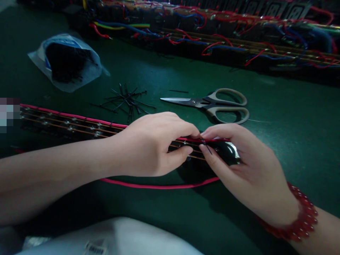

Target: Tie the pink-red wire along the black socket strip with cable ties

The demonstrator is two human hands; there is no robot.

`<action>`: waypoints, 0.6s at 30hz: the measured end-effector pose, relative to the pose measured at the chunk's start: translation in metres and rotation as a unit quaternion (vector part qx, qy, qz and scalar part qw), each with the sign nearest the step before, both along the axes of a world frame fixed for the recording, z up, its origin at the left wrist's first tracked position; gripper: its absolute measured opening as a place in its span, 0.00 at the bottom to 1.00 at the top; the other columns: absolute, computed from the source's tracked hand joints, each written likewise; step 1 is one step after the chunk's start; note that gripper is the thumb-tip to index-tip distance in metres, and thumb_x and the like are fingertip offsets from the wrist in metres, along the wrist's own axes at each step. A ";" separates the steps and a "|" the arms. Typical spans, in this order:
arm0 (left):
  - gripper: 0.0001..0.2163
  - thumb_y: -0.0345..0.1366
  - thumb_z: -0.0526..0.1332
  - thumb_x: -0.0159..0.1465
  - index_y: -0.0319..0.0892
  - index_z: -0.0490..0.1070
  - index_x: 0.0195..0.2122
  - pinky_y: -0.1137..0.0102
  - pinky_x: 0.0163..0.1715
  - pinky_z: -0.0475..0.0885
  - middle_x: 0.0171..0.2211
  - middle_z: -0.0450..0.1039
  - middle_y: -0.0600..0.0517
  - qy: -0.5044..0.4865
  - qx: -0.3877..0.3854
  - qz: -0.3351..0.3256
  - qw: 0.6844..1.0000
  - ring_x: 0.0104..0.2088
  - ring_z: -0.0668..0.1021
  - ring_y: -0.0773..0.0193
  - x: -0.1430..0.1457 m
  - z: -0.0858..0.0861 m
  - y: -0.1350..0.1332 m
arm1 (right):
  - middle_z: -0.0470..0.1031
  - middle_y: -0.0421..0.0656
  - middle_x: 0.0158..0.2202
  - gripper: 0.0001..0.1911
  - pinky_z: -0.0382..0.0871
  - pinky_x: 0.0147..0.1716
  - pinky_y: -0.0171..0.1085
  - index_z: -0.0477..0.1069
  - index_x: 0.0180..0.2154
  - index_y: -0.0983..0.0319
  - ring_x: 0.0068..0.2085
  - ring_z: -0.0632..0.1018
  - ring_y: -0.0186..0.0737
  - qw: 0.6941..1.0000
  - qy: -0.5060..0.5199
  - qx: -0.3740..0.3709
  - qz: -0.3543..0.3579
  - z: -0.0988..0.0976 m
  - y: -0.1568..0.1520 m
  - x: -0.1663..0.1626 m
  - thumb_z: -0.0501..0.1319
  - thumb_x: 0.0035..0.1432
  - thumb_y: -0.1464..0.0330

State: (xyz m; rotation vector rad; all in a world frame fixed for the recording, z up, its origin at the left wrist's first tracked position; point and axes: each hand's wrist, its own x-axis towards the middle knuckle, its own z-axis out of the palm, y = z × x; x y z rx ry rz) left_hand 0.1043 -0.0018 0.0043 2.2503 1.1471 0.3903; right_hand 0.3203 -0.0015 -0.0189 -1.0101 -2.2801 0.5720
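My right hand (249, 166) pinches a thin black cable tie (208, 148) between thumb and forefinger. The tie crosses a red wire (106, 122) that runs along the far edge of a long dark strip with copper-coloured rods (82, 130). My left hand (151, 145) arches over the strip. Its index fingertip touches the red wire beside the tie, while its thumb stays apart over the rods; its other fingers are hidden. The strip's right end, dark and shiny, lies under my right hand. A loop of red wire (159, 186) hangs on the near side.
Scissors (196, 102) lie just behind my hands, beside a loose pile of black cable ties (129, 99). An opened plastic bag (90, 72) of dark ties sits at the back left. A wired assembly with red and blue wires (212, 35) spans the green table's (287, 117) far side.
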 end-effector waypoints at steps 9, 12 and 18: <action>0.11 0.41 0.59 0.67 0.43 0.78 0.44 0.70 0.38 0.70 0.37 0.81 0.55 -0.017 0.009 0.011 1.000 0.39 0.79 0.65 0.001 0.002 0.002 | 0.77 0.47 0.37 0.05 0.74 0.36 0.36 0.70 0.41 0.65 0.37 0.77 0.39 0.999 -0.025 0.033 0.013 0.001 0.001 0.000 0.61 0.62 0.72; 0.10 0.43 0.60 0.67 0.44 0.77 0.41 0.71 0.34 0.68 0.35 0.80 0.56 -0.012 0.018 0.015 1.000 0.36 0.79 0.65 0.001 0.001 0.003 | 0.77 0.47 0.37 0.05 0.74 0.35 0.36 0.70 0.40 0.65 0.37 0.77 0.39 0.999 -0.026 0.039 0.015 0.001 0.001 0.000 0.62 0.62 0.71; 0.07 0.40 0.61 0.67 0.44 0.77 0.37 0.72 0.30 0.65 0.31 0.79 0.58 -0.004 0.028 0.013 1.000 0.32 0.77 0.67 0.002 -0.001 0.006 | 0.77 0.47 0.37 0.05 0.74 0.36 0.36 0.71 0.40 0.65 0.37 0.78 0.38 0.999 -0.019 0.039 0.016 0.000 0.000 -0.001 0.63 0.61 0.72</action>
